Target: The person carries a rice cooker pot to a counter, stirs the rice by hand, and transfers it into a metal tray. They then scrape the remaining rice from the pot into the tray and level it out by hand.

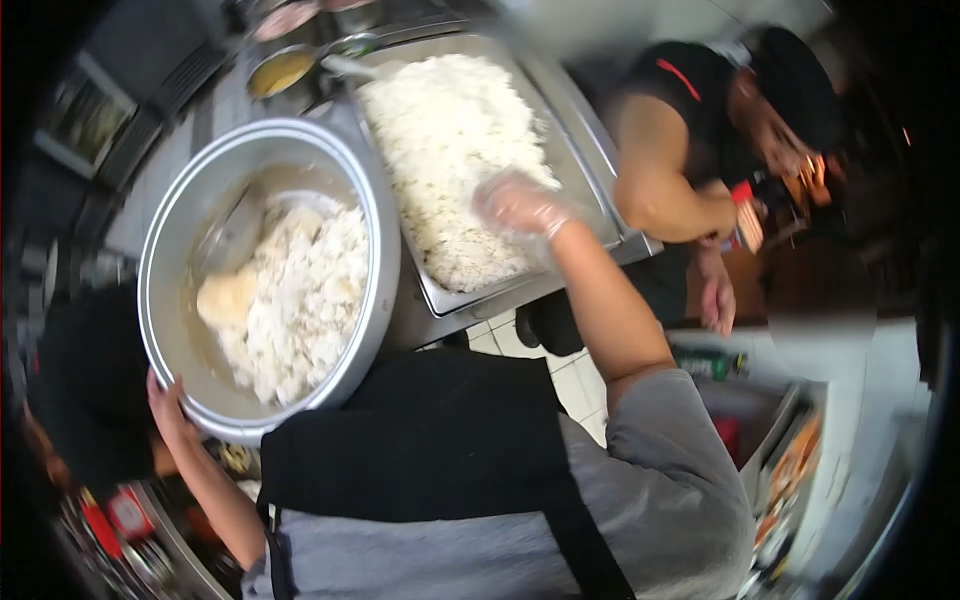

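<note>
My left hand (170,412) grips the near-left rim of a large round metal pot (383,290). White clumped rice (305,300) fills the pot's right side, with a pale yellowish lump (226,298) beside it. A metal scoop (232,235) leans inside the pot against its left wall. My right hand (522,205), in a clear plastic glove, is over the right part of a rectangular metal tray (585,200). Loose white rice (450,140) is spread through that tray. Motion blurs the gloved fingers, and I cannot tell whether they hold any rice.
A small metal pot (283,78) of yellow food stands behind the large pot. A utensil handle (350,67) crosses the tray's back left corner. One person (665,140) bends close by on the right; another person in dark clothing (95,380) is on the left.
</note>
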`<state>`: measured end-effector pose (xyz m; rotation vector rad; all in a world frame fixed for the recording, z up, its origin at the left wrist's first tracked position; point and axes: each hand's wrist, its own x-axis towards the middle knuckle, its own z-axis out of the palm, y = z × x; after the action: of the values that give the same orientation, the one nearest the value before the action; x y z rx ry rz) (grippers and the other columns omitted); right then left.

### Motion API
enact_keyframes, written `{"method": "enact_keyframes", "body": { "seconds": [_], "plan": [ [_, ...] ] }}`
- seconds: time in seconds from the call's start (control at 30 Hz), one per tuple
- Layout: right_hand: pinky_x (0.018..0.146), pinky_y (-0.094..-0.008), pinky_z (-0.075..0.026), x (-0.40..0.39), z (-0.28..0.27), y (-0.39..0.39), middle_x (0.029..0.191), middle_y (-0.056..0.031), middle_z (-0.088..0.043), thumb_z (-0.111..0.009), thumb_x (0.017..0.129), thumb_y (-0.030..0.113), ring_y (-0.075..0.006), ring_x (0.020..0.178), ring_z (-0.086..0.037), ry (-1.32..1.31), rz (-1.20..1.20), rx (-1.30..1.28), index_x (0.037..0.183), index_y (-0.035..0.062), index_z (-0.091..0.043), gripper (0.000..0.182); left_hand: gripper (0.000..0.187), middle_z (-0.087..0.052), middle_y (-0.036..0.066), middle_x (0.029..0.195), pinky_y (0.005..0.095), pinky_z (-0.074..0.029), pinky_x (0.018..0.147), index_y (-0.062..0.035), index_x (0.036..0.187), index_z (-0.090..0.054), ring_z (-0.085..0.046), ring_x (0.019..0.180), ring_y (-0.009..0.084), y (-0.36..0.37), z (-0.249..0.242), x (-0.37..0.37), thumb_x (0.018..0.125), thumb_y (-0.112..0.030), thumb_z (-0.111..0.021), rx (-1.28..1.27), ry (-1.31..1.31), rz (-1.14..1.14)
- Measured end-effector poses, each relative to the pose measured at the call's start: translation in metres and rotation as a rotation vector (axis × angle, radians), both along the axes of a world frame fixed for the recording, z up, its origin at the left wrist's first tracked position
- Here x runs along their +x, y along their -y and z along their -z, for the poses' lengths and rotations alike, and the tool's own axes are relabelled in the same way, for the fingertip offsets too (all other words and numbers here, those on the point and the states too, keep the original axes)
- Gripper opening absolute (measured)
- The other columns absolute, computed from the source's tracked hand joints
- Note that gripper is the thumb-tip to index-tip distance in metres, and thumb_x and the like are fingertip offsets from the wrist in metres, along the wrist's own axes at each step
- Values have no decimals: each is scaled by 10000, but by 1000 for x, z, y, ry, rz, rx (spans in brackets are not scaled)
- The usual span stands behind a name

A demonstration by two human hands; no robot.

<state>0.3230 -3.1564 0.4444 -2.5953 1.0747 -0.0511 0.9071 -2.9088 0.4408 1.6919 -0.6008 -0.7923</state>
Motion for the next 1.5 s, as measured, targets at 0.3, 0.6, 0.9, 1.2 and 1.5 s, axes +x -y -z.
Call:
{"method": "enact_keyframes", "body": {
  "seconds": [0.3, 0.6, 0.9, 1.2, 1.5],
  "plan": [
    [814, -386, -483, 46, 10, 148, 969, -191, -644, -481, 886, 323, -352, 900, -611, -74, -74, -155, 1029, 27, -641, 365, 512, -612, 92, 1025, 276, -449, 826, -5, 1264, -478, -586, 889, 172, 4, 0, -12, 761, 5, -576, 113, 194, -176],
    [776, -423, -461, 63, 37, 132, 777, -172, -640, -374, 847, 630, -330, 748, -607, -318, -169, 245, 663, 52, -678, 679, 539, -604, 114, 1064, 286, -443, 860, -9, 1274, -468, -590, 935, 197, 10, -10, -23, 745, 20, -565, 147, 254, -200],
    [754, -396, -455, 44, 24, 74, 746, -174, -622, -511, 739, 710, -281, 745, -593, -490, -186, 410, 807, 15, -700, 724, 527, -598, 125, 1101, 294, -442, 881, -11, 1277, -458, -591, 968, 198, 10, -12, -22, 763, 51, -553, 230, 216, -243],
    [817, -384, -461, -41, -39, -5, 1020, -168, -601, -684, 751, 210, -306, 926, -576, 45, 134, 116, 994, 68, -671, 282, 519, -588, 129, 1132, 281, -440, 875, -1, 1289, -440, -585, 989, 192, -1, 10, 5, 782, 38, -547, 87, 179, -187],
    [838, -390, -473, -3, 4, 35, 1055, -152, -634, -605, 730, 111, -296, 903, -603, -417, -287, 87, 1039, 54, -663, 319, 541, -587, 123, 1115, 286, -431, 885, -4, 1288, -433, -581, 985, 198, 5, -5, -14, 762, 33, -553, 89, 58, -208]
  ]
}}
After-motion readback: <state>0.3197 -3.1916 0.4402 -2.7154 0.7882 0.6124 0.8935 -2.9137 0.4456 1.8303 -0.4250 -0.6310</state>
